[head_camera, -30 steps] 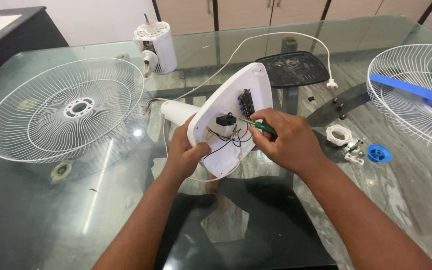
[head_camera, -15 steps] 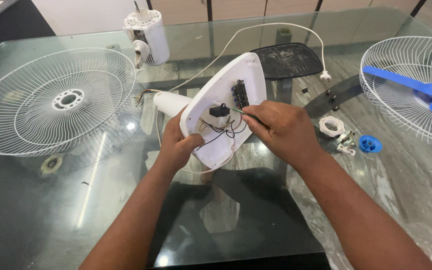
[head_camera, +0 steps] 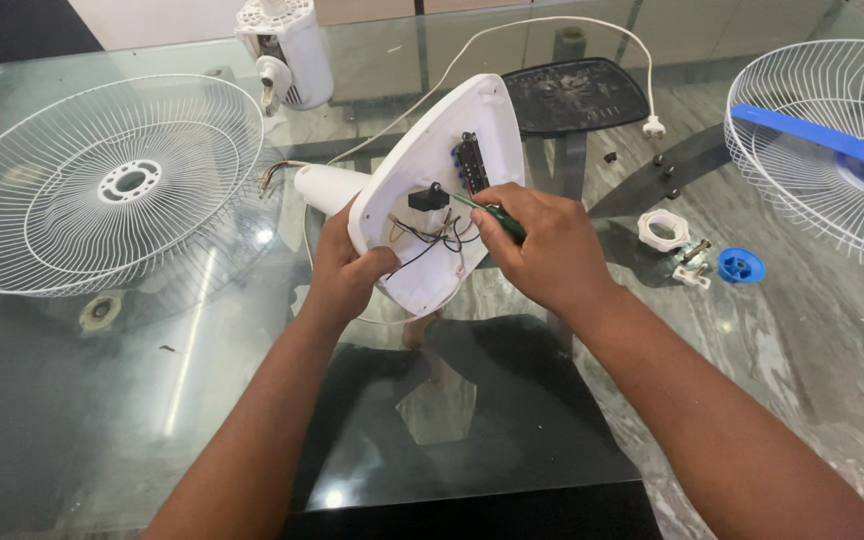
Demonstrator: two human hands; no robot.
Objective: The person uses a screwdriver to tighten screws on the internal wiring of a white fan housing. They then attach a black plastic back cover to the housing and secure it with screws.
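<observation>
Glass table (head_camera: 102, 420): white wire guard (head_camera: 102, 185) at 10 o'clock; motor housing (head_camera: 287, 50) at 11; black cover plate (head_camera: 574, 95) at 1; second guard (head_camera: 822, 140), white ring nut (head_camera: 663, 229), blue cap (head_camera: 740, 266) at 3.

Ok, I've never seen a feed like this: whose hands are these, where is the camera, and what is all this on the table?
There is no machine here: a person wears the camera on the head, so you look down at their own two bare hands over a glass table. The left hand steadies a white fan base, tipped up so its open underside with wires and a black part faces the camera. The right hand holds a green-handled screwdriver with its tip inside that base. Around them lie a white wire guard on the left, another guard with a blue blade on the right, a white motor housing, a black cover plate, a power cord, a white ring and a blue cap.
</observation>
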